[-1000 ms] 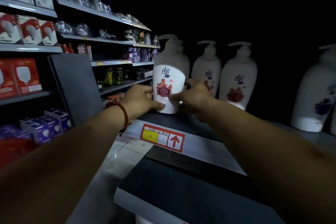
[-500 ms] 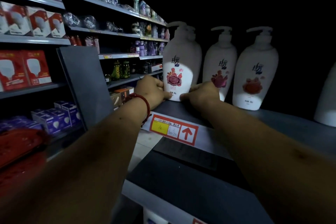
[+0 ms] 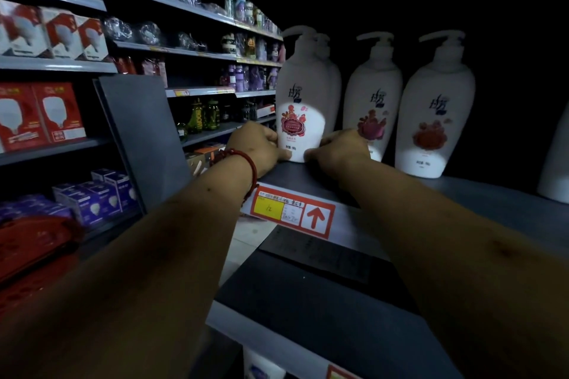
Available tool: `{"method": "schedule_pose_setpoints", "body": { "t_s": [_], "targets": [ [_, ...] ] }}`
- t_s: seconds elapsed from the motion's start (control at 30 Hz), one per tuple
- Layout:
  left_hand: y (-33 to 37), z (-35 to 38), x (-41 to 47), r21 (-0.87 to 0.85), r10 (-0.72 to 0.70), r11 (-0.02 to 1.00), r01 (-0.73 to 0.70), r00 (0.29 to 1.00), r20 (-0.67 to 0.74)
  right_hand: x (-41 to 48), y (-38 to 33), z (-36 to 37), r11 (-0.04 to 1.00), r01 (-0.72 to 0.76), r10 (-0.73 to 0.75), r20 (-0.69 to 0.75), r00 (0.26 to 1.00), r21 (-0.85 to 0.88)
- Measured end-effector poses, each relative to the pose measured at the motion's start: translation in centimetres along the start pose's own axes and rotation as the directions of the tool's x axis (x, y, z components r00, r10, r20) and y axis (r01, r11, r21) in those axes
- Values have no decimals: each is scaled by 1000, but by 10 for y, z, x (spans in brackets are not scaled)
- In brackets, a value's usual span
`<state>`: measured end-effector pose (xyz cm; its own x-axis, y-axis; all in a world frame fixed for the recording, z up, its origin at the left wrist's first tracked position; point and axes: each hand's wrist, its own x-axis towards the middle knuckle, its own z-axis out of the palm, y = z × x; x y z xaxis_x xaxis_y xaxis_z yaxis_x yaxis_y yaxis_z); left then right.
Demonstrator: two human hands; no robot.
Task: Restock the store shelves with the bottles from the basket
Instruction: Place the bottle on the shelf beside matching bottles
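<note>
A white pump bottle (image 3: 303,101) with a red flower label stands upright at the front left of the dark shelf (image 3: 480,197). My left hand (image 3: 255,144) grips its base from the left, and my right hand (image 3: 341,149) grips it from the right. A second white bottle stands close behind it, mostly hidden. Two more white pump bottles (image 3: 374,92) (image 3: 435,111) stand in a row to its right. The red basket (image 3: 34,243) shows at the lower left, its contents hidden.
A red and yellow price tag (image 3: 292,211) is fixed on the shelf edge. Another white bottle (image 3: 557,157) is at the far right edge. A lower dark shelf (image 3: 323,311) juts out below. Aisle shelves at left carry bulb boxes (image 3: 40,115) and small bottles.
The view has shifted closer and slightly lower. Both hands stay on the bottle's base as it stands on the shelf, pushed a little further in.
</note>
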<state>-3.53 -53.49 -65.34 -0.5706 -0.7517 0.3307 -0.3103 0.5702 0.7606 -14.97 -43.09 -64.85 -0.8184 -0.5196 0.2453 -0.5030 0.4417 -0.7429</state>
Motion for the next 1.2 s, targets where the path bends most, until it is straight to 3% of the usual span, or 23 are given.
{"method": "schedule_pose_setpoints", "body": {
  "t_s": [0.17,0.23,0.37,0.47,0.57,0.63,0.73,0.83,0.9,1.0,1.2],
  "targets": [
    [2,-2,-3,3,-2,1000,2,1000,24,1,0,1,1000,-15,14,45,999,11],
    [4,-7,-5,16,-37,999,36,998,49,-1,-2,-6,993,-74,58,154,986,97],
    [18,-28,-13,-215,-182,949,229,959,219,-27,-9,-41,889,-296,117,452,884,349],
    [24,-33,-32,44,-53,998,48,991,123,-53,-5,-78,819,-365,20,614,789,442],
    [37,-30,-65,120,160,979,-163,987,33,-77,12,-117,828,-247,-38,489,871,504],
    [46,-27,-89,111,224,967,-228,973,53,-99,25,-139,910,-67,-66,305,950,408],
    [65,-22,-131,174,309,931,-322,946,96,-138,44,-172,984,144,-158,148,976,103],
    [90,-17,-180,228,428,863,-451,892,146,-182,62,-209,961,245,-228,130,965,-132],
    [109,-9,-215,270,477,814,-515,857,196,-215,75,-233,890,308,-277,138,951,-335],
    [136,12,-266,307,507,757,-577,815,280,-266,99,-267,814,321,-285,149,947,-483],
    [174,82,-358,276,571,677,-682,724,388,-364,168,-317,800,246,-229,99,968,-548]
  ]
}}
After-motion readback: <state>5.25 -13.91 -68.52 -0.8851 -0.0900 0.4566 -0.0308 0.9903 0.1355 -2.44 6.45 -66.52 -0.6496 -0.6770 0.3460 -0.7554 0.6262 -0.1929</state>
